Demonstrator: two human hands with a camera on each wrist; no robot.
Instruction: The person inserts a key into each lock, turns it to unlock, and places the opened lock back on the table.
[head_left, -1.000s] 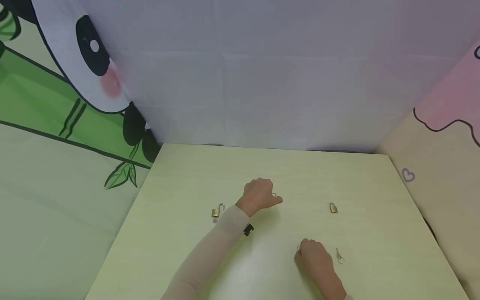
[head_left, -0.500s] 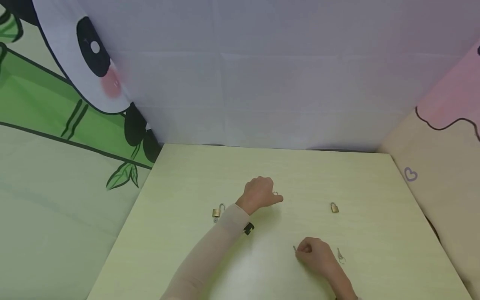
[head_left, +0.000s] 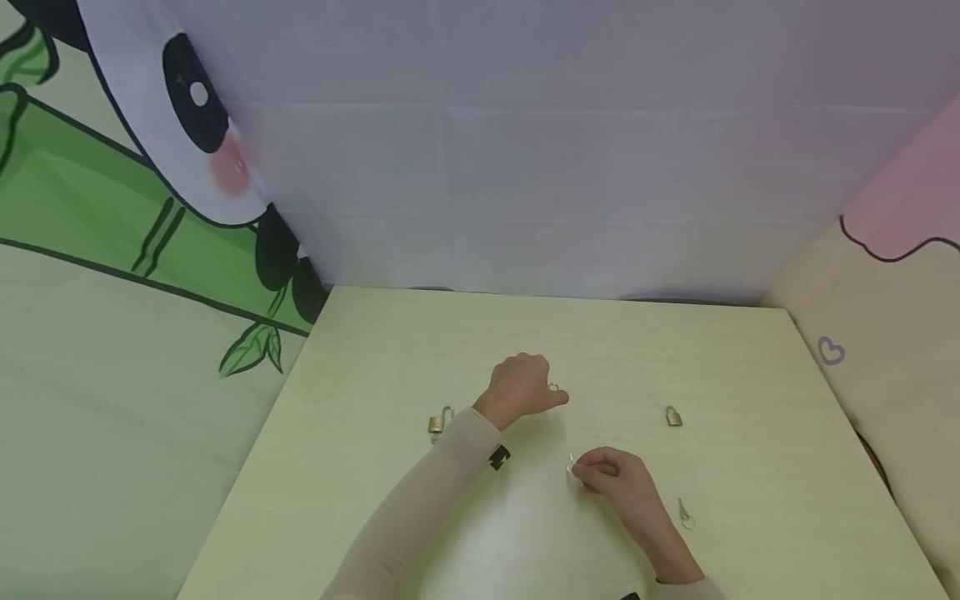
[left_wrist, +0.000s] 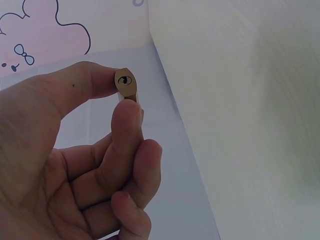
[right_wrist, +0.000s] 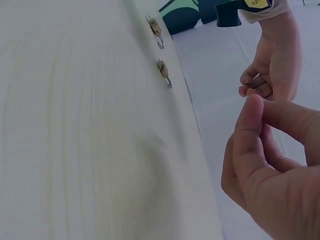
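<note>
Toward the left of the pale yellow wooden table [head_left: 390,350] I see a small gold metal padlock with an open silver hook [head_left: 436,425]. The hook pokes toward the far side. My right wrist view shows a second open gold padlock [right_wrist: 164,71] by it; I think my left arm hides it from above.

Right of these is my left hand [head_left: 517,385], over the table. Its finger and thumb pinch a small brass padlock with a black keyhole [left_wrist: 126,83], with almost no gap but the lock. I guess it is light, hard and a bit slippery, and not easy to break. I would hold it by the flat sides of its body, as now. Its keyhole looks to the near side, so its long line should run near to far.

Next, on the near side, is my right hand [head_left: 618,487]. Its fingertips press together on a thin silver sliver [head_left: 570,460], likely a key: light, stiff, best held by the wide end. Its thin tip points far.

Well to the right lies a closed gold padlock [head_left: 673,417], loop pointing far. Nearer lies a silver key on a ring [head_left: 686,512], thin tip far, ring near.
</note>
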